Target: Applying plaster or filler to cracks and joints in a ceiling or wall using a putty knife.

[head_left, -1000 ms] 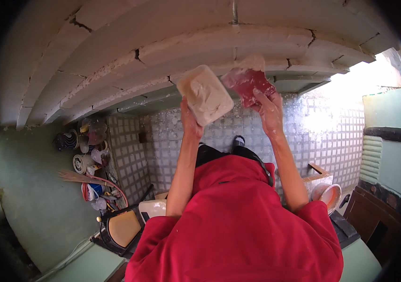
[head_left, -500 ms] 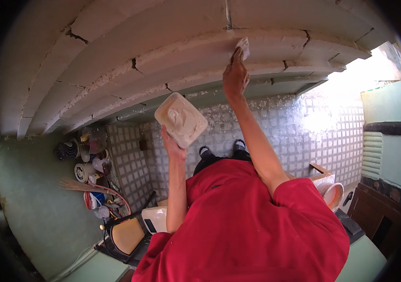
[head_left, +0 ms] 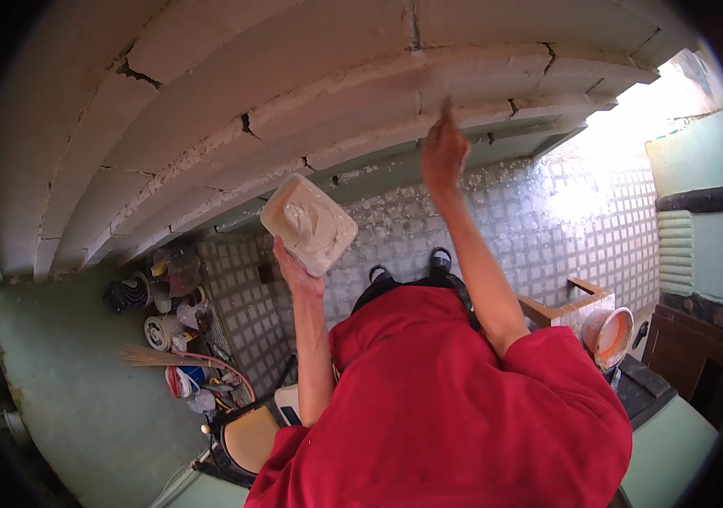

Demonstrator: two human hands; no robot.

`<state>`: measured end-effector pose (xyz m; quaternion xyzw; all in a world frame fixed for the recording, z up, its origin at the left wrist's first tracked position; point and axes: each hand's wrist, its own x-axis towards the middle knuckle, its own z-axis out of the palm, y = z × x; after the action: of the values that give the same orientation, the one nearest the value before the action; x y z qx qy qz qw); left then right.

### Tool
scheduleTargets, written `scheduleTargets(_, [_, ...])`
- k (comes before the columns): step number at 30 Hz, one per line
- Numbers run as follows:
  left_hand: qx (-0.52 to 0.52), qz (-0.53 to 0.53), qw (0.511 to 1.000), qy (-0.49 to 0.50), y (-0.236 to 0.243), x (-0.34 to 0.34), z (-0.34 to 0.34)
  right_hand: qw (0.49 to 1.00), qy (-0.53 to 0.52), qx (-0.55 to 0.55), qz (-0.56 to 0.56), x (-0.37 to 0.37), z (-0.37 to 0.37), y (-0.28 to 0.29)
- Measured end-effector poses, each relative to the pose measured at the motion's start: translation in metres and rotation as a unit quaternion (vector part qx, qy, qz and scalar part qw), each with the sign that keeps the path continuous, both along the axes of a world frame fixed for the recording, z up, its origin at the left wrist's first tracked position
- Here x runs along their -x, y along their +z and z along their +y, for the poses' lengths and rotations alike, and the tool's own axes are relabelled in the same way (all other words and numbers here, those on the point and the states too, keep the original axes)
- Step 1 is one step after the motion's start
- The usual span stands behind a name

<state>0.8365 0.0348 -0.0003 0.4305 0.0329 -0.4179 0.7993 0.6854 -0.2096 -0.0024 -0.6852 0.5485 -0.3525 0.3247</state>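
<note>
My left hand [head_left: 301,273] grips a whitish, square-cornered tub [head_left: 338,247] by its near side. Cream-coloured paste [head_left: 309,225] with a swirled surface lies inside it. To the right, my right hand [head_left: 444,156] is raised in front of a wall of pale blocks [head_left: 328,140], its fingers closed. The half-second-old frame shows a flat, paste-smeared spreader in these fingers; now it is seen edge-on or blurred and barely shows. Pale smears mark the side of this hand. Dark cracks and open joints run between the blocks, and fresh-looking paste lines some seams.
Pale specks litter the tiled floor [head_left: 497,229] by the wall. Buckets [head_left: 159,333] and a straw broom [head_left: 154,357] stand at left, near a chair [head_left: 249,438]. An orange-lined bucket [head_left: 609,337] is at right, beside a wooden frame [head_left: 586,298]. Bright light enters at upper right.
My right hand has come down and slightly right, away from the block seam; the spreader's pale face has turned out of sight. The tub has shifted a little left and down.
</note>
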Motion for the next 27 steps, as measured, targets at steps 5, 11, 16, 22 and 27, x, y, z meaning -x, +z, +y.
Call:
scheduleTargets(5, [-0.010,0.005,1.000,0.003,0.002,-0.003,0.000,0.997,-0.039,0.016,0.060,-0.033,-0.022,0.017])
scheduleTargets(11, [-0.012,-0.023,1.000,-0.010,0.011,-0.010,0.011,0.993,-0.002,0.109,0.034,-0.111,0.026,-0.027])
scheduleTargets(16, [0.014,-0.010,1.000,0.000,0.009,-0.020,0.025,0.993,0.054,0.096,0.052,-0.087,0.051,-0.024])
scheduleTargets(22, [0.015,-0.011,1.000,0.010,0.007,-0.026,0.032,0.984,-0.043,0.170,0.007,-0.008,0.007,-0.005])
scheduleTargets(27, [0.014,-0.016,1.000,0.001,0.008,-0.024,0.028,0.992,-0.101,0.045,0.064,-0.036,-0.018,0.003])
